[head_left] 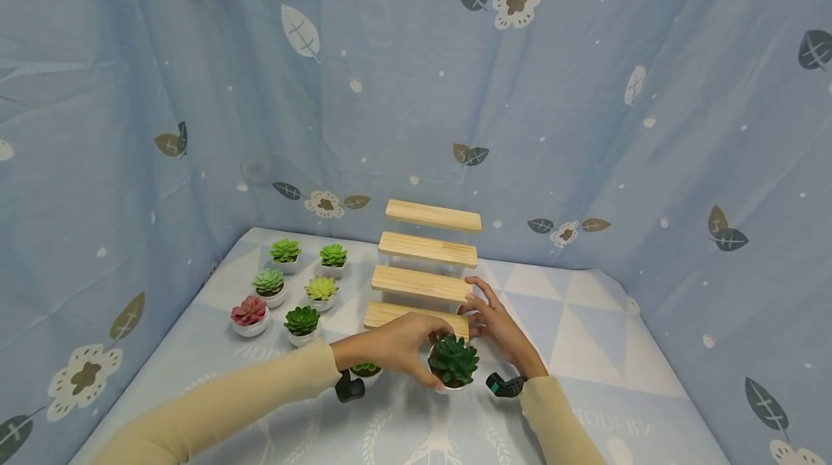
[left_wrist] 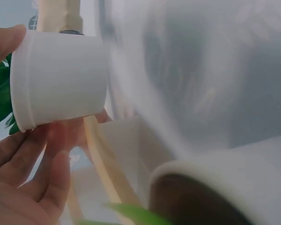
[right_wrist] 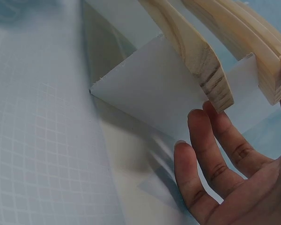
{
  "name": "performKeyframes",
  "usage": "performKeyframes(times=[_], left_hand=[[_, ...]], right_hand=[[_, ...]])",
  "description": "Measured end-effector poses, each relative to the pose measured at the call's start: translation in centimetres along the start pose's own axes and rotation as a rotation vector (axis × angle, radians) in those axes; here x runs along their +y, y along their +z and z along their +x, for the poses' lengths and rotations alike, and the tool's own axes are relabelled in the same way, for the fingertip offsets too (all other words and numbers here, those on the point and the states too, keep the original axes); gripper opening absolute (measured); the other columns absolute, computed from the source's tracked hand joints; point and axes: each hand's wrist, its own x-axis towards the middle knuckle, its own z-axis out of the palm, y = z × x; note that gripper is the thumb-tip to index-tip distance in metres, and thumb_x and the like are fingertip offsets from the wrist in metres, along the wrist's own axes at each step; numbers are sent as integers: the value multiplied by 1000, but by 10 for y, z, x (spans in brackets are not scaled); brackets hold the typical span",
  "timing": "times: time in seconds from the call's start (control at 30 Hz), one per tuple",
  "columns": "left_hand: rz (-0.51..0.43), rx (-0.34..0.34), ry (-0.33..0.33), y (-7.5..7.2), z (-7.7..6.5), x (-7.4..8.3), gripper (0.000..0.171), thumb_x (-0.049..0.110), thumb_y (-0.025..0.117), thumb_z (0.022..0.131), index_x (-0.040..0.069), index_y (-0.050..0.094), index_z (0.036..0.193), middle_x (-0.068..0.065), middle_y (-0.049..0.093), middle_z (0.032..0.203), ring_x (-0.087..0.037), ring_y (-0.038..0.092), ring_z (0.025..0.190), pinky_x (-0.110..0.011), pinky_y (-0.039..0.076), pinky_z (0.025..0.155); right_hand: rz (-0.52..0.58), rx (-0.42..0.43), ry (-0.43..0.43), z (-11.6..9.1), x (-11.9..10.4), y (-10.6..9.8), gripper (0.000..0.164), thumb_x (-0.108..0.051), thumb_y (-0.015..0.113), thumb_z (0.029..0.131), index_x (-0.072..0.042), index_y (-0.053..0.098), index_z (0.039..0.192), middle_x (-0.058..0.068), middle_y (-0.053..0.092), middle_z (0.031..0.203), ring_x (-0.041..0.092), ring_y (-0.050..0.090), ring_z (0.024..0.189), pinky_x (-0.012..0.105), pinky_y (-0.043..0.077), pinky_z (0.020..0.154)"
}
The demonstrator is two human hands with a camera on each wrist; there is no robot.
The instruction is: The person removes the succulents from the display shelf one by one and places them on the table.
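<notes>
My left hand (head_left: 398, 344) grips a potted dark green succulent (head_left: 453, 359) in front of the lowest slat of a stepped wooden shelf (head_left: 424, 281). Seen from the left wrist, the white pot (left_wrist: 61, 77) lies between thumb and fingers, its leaves toward the palm. At the shelf's right end is my right hand (head_left: 499, 326), with its loosely bent fingers touching the slat ends. The right wrist view shows fingertips (right_wrist: 200, 119) right at the end of a wooden slat (right_wrist: 196, 51), beside a pale side panel (right_wrist: 150, 84).
Several small succulents stand left of the shelf, among them a red one (head_left: 249, 311) and a yellow-green one (head_left: 321, 289). Another green potted plant (head_left: 367, 370) is partly covered by my left wrist. A patterned blue curtain (head_left: 416, 89) surrounds the table (head_left: 572, 349).
</notes>
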Motion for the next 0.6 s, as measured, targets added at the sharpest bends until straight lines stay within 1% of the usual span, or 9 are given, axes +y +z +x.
performKeyframes(times=[0.2, 0.37, 0.5, 0.6], left_hand=[[1, -7, -27, 2, 0, -1, 73, 40, 92, 77, 10, 61, 135, 8, 64, 119, 1, 61, 92, -19, 53, 80], [25, -18, -41, 4, 0, 0, 70, 41, 93, 76, 12, 63, 132, 13, 64, 112, 3, 60, 89, -18, 52, 79], [41, -29, -59, 6, 1, -1, 70, 41, 94, 75, 11, 64, 131, 14, 64, 110, 3, 60, 89, -18, 53, 79], [41, -52, -74, 10, 1, -3, 72, 41, 94, 75, 10, 63, 132, 13, 65, 110, 3, 61, 90, -18, 53, 79]], right_hand=[[-1, 11, 7, 1, -1, 0, 53, -46, 56, 106, -39, 36, 154, 19, 62, 114, 29, 67, 86, 45, 57, 70], [-5, 12, 15, 2, -1, 0, 52, -47, 56, 106, -40, 37, 153, 20, 62, 116, 30, 68, 90, 44, 57, 72], [-9, 14, 8, 2, 1, 0, 54, -48, 55, 106, -38, 35, 156, 20, 61, 116, 30, 68, 92, 45, 57, 72], [-14, 11, 6, 1, 2, 0, 58, -48, 55, 106, -35, 33, 158, 21, 61, 117, 29, 67, 89, 45, 56, 72]])
